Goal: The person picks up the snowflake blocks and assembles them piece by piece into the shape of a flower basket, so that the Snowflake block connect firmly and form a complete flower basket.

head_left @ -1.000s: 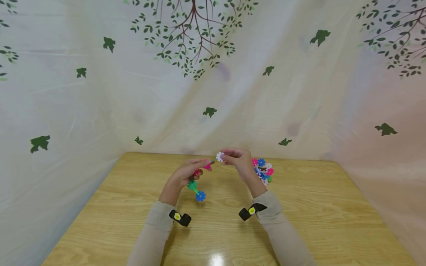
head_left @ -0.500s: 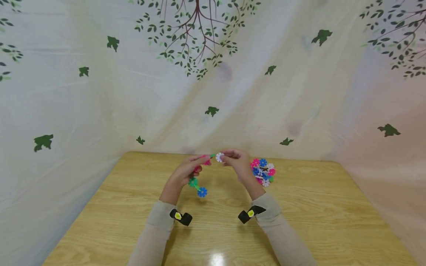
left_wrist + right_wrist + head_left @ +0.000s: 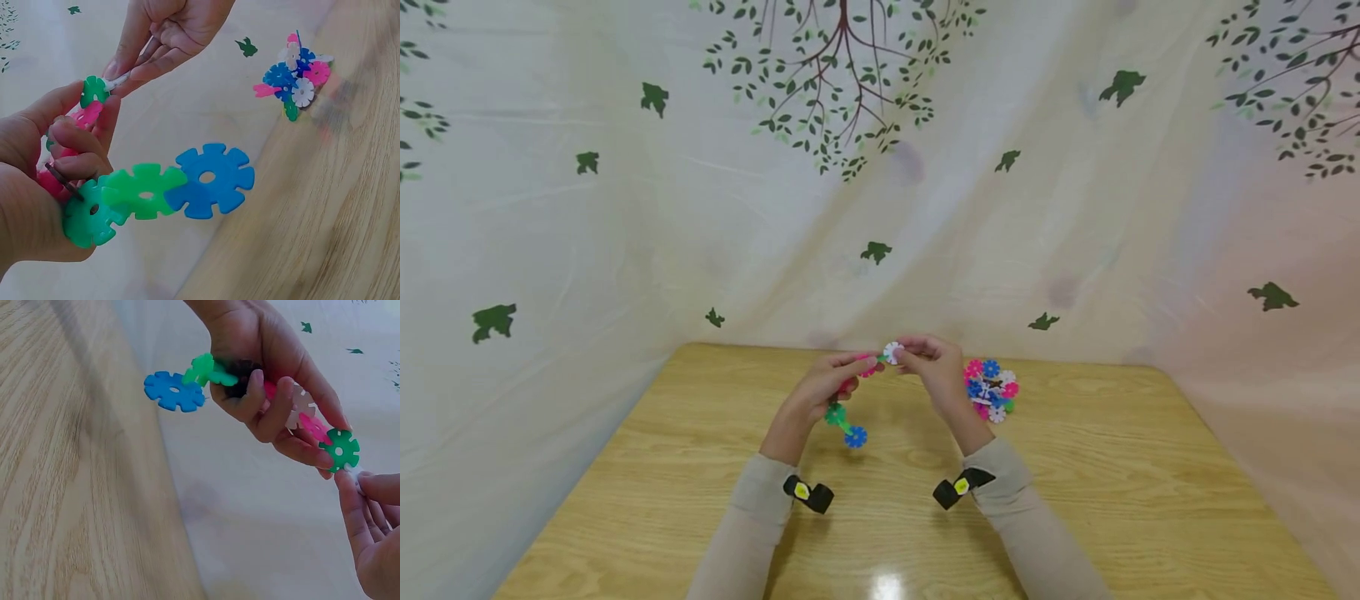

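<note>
My left hand [image 3: 820,387] grips a chain of interlocking flower-shaped plastic discs, its fingers curled round the middle. From its lower end hang a blue disc [image 3: 230,178], a light green disc [image 3: 128,186] and a darker green disc [image 3: 78,222]. A dark disc [image 3: 242,375] and a pinkish-white disc [image 3: 302,403] are partly covered by the fingers. At the upper end a pink disc [image 3: 312,427] joins a green disc [image 3: 350,445] near the left fingertips. My right hand [image 3: 936,367] pinches a white disc [image 3: 892,352], its edge right at the green one's slots.
A small heap of loose discs [image 3: 992,390], pink, blue, white and green, lies on the wooden table [image 3: 1112,467] just right of the right hand. Behind the table's far edge hangs a pale cloth [image 3: 760,250] printed with leaves and birds. Each wrist wears a black strap.
The white disc in the right hand has moved slightly left and met the green end disc, closing the small gap between them. The left hand keeps its grip on the chain.
</note>
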### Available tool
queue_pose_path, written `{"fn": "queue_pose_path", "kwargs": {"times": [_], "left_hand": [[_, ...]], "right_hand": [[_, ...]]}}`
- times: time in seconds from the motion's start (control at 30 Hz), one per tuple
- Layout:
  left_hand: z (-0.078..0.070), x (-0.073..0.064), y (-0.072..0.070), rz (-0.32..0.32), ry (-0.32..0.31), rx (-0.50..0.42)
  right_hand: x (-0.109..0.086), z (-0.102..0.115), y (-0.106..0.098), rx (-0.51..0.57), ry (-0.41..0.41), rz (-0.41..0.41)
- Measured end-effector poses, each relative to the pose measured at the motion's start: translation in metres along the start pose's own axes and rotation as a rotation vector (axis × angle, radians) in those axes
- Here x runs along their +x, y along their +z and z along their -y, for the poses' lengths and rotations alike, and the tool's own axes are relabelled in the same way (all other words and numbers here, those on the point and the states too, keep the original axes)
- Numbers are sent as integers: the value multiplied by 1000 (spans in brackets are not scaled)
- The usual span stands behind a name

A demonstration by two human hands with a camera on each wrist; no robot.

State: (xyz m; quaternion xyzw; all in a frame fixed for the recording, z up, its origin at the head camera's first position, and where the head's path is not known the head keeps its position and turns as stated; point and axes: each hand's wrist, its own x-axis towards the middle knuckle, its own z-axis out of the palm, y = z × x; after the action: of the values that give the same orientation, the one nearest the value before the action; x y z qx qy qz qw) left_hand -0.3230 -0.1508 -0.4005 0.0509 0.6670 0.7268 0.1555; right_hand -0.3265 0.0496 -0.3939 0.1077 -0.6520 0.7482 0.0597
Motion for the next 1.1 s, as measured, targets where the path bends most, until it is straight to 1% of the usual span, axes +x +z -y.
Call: {"fn": "queue_pose_path", "kwargs": {"times": [0.17, 0.3, 0.43, 0.57, 0.67, 0.77, 0.87, 0.97, 1.07, 1.1], "left_hand": [[0, 1, 6, -17, 21, -23], [-1, 1, 9, -23, 25, -31], [-1, 2, 8, -21, 21, -39], [-1, 3, 4, -4, 28, -28], [-2, 3, 0, 7, 26, -10], [-2, 3, -1, 27, 14, 6], [-2, 3, -2, 39, -3, 12], [-1, 3, -4, 35, -13, -6], [0, 4, -6, 28, -7, -53], [1, 4, -7, 36, 5, -70]], "right_hand": [[0, -2, -2, 30, -17, -1], [0, -3, -3, 56, -33, 7], [0, -4, -2, 84, -41, 18], [1, -6, -1, 101, -25, 44], [1, -5, -3, 75, 0, 94], [2, -4, -7, 21, 26, 148], [4, -3, -12, -17, 55, 177], [5, 0, -15, -11, 87, 156], [6, 2, -16, 40, 96, 76], [6, 3, -17, 62, 95, 44]]}}
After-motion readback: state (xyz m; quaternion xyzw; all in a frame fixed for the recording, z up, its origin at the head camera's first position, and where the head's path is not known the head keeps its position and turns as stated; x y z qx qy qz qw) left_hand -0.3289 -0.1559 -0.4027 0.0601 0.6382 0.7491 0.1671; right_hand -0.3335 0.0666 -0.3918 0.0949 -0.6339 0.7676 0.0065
